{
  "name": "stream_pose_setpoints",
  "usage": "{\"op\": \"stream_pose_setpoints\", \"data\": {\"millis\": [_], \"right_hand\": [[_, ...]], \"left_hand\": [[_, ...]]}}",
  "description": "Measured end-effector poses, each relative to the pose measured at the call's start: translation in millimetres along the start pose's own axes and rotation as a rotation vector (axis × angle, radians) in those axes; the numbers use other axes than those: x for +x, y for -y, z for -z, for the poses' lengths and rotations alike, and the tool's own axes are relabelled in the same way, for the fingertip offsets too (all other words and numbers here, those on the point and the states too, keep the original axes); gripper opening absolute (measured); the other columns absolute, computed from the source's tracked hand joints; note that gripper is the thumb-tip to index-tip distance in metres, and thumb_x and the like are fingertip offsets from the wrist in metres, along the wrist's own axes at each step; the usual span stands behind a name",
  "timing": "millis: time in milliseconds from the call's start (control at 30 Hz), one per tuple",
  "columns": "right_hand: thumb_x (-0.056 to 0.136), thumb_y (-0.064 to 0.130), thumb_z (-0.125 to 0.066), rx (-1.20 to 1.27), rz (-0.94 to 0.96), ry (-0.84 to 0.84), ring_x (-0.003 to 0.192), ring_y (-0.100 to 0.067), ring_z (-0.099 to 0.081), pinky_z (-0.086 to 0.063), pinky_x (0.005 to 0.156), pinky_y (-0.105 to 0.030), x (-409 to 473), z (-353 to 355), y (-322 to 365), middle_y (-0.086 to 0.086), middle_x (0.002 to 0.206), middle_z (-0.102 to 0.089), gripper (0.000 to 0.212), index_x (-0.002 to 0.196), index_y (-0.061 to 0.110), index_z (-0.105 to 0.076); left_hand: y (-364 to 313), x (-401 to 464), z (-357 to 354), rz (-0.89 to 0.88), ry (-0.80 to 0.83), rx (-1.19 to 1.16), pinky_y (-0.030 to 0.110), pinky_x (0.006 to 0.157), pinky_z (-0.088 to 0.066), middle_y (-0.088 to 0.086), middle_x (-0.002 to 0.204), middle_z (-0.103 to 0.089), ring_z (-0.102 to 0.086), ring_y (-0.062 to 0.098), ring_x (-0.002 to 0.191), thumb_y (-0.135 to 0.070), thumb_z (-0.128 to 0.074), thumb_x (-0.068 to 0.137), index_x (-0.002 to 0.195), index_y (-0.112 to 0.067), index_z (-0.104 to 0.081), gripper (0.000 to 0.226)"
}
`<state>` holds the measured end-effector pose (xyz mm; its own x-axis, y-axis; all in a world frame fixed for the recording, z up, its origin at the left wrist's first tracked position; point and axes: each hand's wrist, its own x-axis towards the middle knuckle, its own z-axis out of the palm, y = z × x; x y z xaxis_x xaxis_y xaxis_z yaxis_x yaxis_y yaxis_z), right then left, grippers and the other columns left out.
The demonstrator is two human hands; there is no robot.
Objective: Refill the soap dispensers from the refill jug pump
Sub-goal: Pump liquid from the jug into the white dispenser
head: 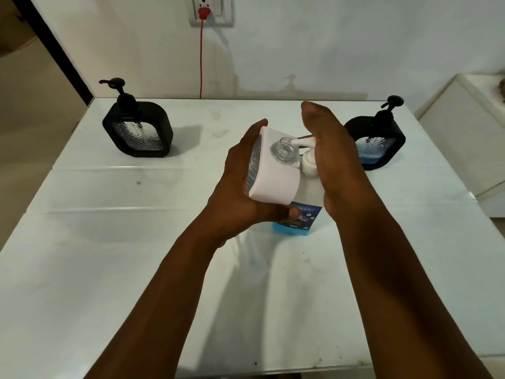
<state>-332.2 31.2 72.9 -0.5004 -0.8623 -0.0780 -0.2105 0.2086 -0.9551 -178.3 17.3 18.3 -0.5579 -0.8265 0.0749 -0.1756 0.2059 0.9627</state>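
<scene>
Left hand (240, 187) gripping tilted white dispenser (276, 179), right hand (336, 165) flat on pump (303, 142)

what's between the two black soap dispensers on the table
In the head view, between the left black dispenser and the right one: both hands, the left holding a white dispenser, the right on the jug pump.

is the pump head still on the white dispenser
No, the white dispenser in the left hand shows a bare open glass neck.

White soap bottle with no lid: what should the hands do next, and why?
Probably press the white jug pump down with the right hand. The left hand holds the white-cased glass dispenser tilted, its open neck at the pump's spout, and it looks nearly empty.
</scene>
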Motion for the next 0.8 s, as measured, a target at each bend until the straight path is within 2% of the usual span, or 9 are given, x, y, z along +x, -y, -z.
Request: {"op": "stream_pose_setpoints", "data": {"millis": [33, 133, 233, 333, 400, 467, 567, 667, 800], "right_hand": [[0.104, 0.045, -0.037, 0.018, -0.005, 0.018, 0.128, -0.009, -0.047, -0.036, 0.112, -0.031, 0.6, 0.1, 1.4, 0.010, 0.141, -0.050, 0.046, 0.142, 0.023, -0.048], [0.101, 0.055, -0.035, 0.004, -0.058, 0.033, 0.125, -0.015, -0.051, -0.035, 0.114, -0.040, 2.9, 1.7, 4.2, 0.005, 0.142, -0.052, 0.054, 0.140, 0.021, -0.051], [0.105, 0.034, -0.041, -0.026, 0.013, 0.026, 0.128, -0.012, -0.049, -0.035, 0.114, -0.034, 4.7, 2.5, 2.5, 0.005, 0.149, -0.046, 0.040, 0.143, 0.025, -0.048], [0.103, 0.021, -0.044, -0.042, 0.040, 0.001, 0.098, 0.002, -0.057, -0.047, 0.087, -0.017, 6.0, 3.5, 2.3, 0.012, 0.155, -0.037, 0.048, 0.147, 0.039, -0.039], [0.102, 0.020, -0.044, -0.048, 0.042, -0.028, 0.087, 0.002, -0.058, -0.050, 0.081, -0.017, 6.6, 3.5, 1.9, 0.013, 0.156, -0.036, 0.053, 0.148, 0.045, -0.034], [0.102, 0.026, -0.045, -0.029, 0.044, -0.039, 0.098, -0.001, -0.059, -0.050, 0.096, -0.027, 3.8, 1.7, 0.3, 0.013, 0.155, -0.036, 0.051, 0.147, 0.047, -0.034], [0.101, 0.048, -0.045, 0.029, -0.007, -0.017, 0.131, -0.013, -0.048, -0.037, 0.114, -0.043, 3.3, 0.5, -1.1, 0.011, 0.153, -0.040, 0.046, 0.145, 0.041, -0.040], [0.096, 0.061, -0.042, 0.075, -0.064, 0.038, 0.126, -0.015, -0.050, -0.032, 0.117, -0.041, 5.9, 3.1, 1.0, 0.003, 0.147, -0.049, 0.058, 0.144, 0.029, -0.043], [0.104, 0.034, -0.043, 0.030, -0.005, 0.017, 0.119, -0.012, -0.056, -0.044, 0.104, -0.032, 5.2, 4.8, 2.7, 0.008, 0.146, -0.047, 0.036, 0.140, 0.034, -0.047]], "left_hand": [[1.0, 0.5, 0.3, 0.001, 0.001, 0.002, 0.057, 0.122, -0.045, -0.015, 0.170, -0.035, -0.040, 0.017, 0.155, -0.047, -0.098, 0.048, 0.168, -0.042, -0.021, 0.142], [2.1, 0.9, 0.3, 0.001, 0.006, 0.001, 0.057, 0.122, -0.045, -0.015, 0.169, -0.035, -0.040, 0.015, 0.155, -0.049, -0.098, 0.047, 0.167, -0.042, -0.021, 0.143], [3.1, 1.7, -0.8, -0.004, -0.001, -0.003, 0.055, 0.123, -0.046, -0.016, 0.168, -0.035, -0.041, 0.014, 0.153, -0.055, -0.094, 0.046, 0.165, -0.043, -0.022, 0.139], [3.7, 1.9, -1.8, -0.010, 0.002, 0.003, 0.056, 0.124, -0.044, -0.016, 0.170, -0.032, -0.039, 0.014, 0.155, -0.056, -0.093, 0.049, 0.163, -0.045, -0.021, 0.136], [3.5, 0.8, -2.4, -0.005, 0.004, 0.023, 0.056, 0.125, -0.042, -0.016, 0.172, -0.031, -0.037, 0.015, 0.157, -0.052, -0.096, 0.052, 0.166, -0.040, -0.020, 0.137], [2.5, -0.5, -1.5, 0.007, -0.003, 0.026, 0.056, 0.126, -0.042, -0.015, 0.172, -0.031, -0.038, 0.015, 0.157, -0.045, -0.097, 0.055, 0.168, -0.036, -0.020, 0.138], [1.1, 0.7, -0.7, 0.008, 0.001, 0.032, 0.057, 0.126, -0.040, -0.013, 0.173, -0.031, -0.037, 0.018, 0.157, -0.039, -0.096, 0.057, 0.166, -0.037, -0.022, 0.132], [-0.1, 0.9, -1.1, 0.009, -0.006, 0.037, 0.057, 0.126, -0.040, -0.013, 0.173, -0.030, -0.035, 0.016, 0.158, -0.041, -0.097, 0.055, 0.164, -0.040, -0.021, 0.133], [0.3, 1.0, -1.0, 0.011, -0.012, 0.040, 0.056, 0.127, -0.040, -0.014, 0.173, -0.030, -0.036, 0.016, 0.158, -0.037, -0.096, 0.057, 0.166, -0.038, -0.021, 0.132]]}}
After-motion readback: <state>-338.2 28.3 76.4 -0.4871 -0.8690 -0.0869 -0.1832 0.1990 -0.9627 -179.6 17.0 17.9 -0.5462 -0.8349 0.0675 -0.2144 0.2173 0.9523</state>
